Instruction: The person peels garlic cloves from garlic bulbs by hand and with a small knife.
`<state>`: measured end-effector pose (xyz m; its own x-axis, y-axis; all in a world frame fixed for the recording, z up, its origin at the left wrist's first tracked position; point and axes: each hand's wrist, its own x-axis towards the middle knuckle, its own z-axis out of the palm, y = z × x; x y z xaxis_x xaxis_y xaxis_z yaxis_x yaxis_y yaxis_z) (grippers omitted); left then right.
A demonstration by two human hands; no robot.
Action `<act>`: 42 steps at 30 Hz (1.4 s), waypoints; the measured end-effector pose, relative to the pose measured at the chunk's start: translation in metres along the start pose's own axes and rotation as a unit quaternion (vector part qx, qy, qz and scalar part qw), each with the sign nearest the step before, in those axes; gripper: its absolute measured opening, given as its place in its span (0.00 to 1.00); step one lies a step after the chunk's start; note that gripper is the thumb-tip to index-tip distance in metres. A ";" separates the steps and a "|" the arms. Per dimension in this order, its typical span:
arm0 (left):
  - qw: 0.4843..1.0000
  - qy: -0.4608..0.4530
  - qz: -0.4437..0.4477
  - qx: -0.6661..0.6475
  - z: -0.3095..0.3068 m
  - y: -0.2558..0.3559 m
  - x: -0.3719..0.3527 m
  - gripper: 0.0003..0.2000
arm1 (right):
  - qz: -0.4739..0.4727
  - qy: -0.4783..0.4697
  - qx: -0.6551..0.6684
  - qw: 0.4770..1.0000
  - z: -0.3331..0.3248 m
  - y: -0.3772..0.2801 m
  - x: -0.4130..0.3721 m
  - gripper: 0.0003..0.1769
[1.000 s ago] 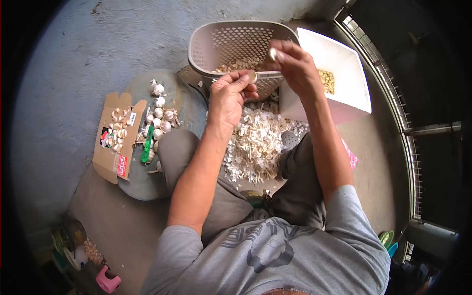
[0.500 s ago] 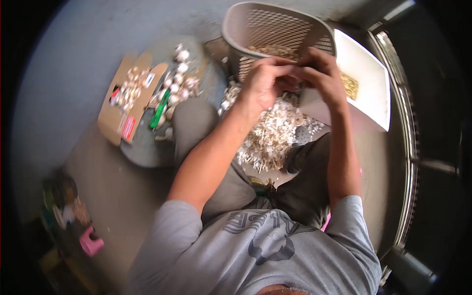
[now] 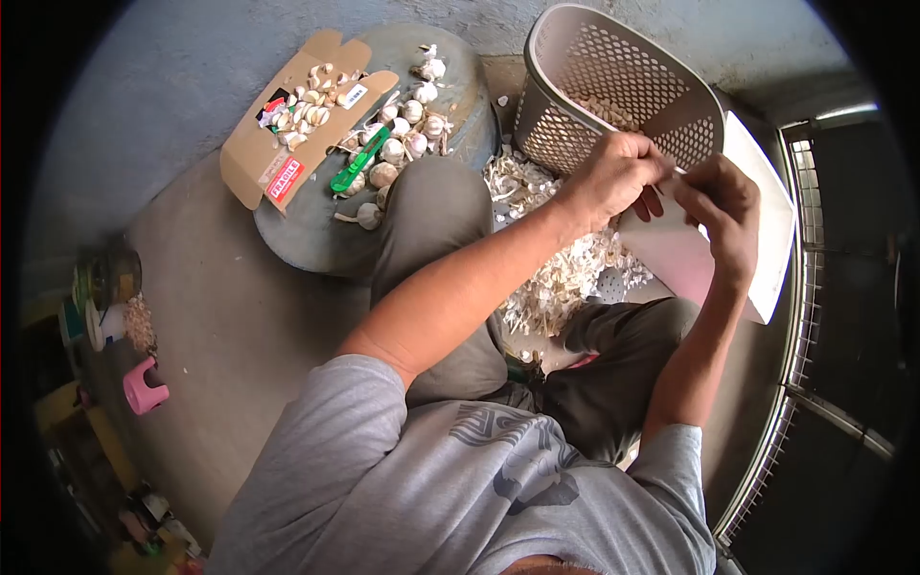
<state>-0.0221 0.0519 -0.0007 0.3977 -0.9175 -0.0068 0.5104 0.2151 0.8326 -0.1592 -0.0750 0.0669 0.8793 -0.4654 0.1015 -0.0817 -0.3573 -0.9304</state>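
Note:
My left hand (image 3: pixel 618 177) is closed, its thumb and fingertips pinched together above the pile of garlic skins (image 3: pixel 565 278). Close against it, my right hand (image 3: pixel 724 206) is also closed, with bent fingers. Between the two sets of fingertips is a small pale piece, apparently a garlic clove (image 3: pixel 674 181), mostly hidden by the fingers. Both hands are in front of a grey perforated basket (image 3: pixel 539 107), which has garlic cloves (image 3: pixel 606 111) in its bottom. A white box (image 3: pixel 762 244) stands beside my right hand, partly covered by it.
On a round grey surface (image 3: pixel 316 240) to the left lie several garlic bulbs (image 3: pixel 391 150) and a green box cutter (image 3: pixel 362 159). An open cardboard box (image 3: pixel 251 172) there holds loose cloves (image 3: pixel 309 110). A metal-framed screen (image 3: pixel 800 364) runs along the right; a pink object (image 3: pixel 144 388) is at far left.
The view has shifted, so the basket, bulbs and box appear further right. My hands remain close together, with their fingertips now pinched more visibly over the small piece.

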 end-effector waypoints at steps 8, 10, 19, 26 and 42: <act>0.897 0.135 0.195 0.374 0.011 -0.015 0.007 0.34 | -0.028 0.104 -0.050 0.993 0.015 0.065 0.032 0.31; 0.838 0.081 0.312 0.440 0.019 -0.015 0.006 0.45 | 0.008 0.025 0.100 0.995 0.033 0.053 0.026 0.32; 0.823 0.097 0.317 0.461 0.003 -0.039 0.013 0.31 | -0.236 0.110 0.388 0.884 0.015 -0.037 0.007 0.49; 0.986 -0.061 0.138 0.065 0.116 0.013 -0.038 0.43 | 0.097 0.275 -0.115 0.950 0.027 0.053 -0.044 0.38; 0.846 -0.116 -0.049 0.518 -0.002 0.007 -0.004 0.17 | 0.522 0.482 0.331 0.621 0.194 0.235 -0.651 0.11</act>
<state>-0.0184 0.0579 0.0044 0.1706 -0.9808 -0.0949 -0.4578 -0.1642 0.8738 -0.6593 0.3012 -0.2863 -0.2054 -0.5464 -0.8120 0.1195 0.8095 -0.5749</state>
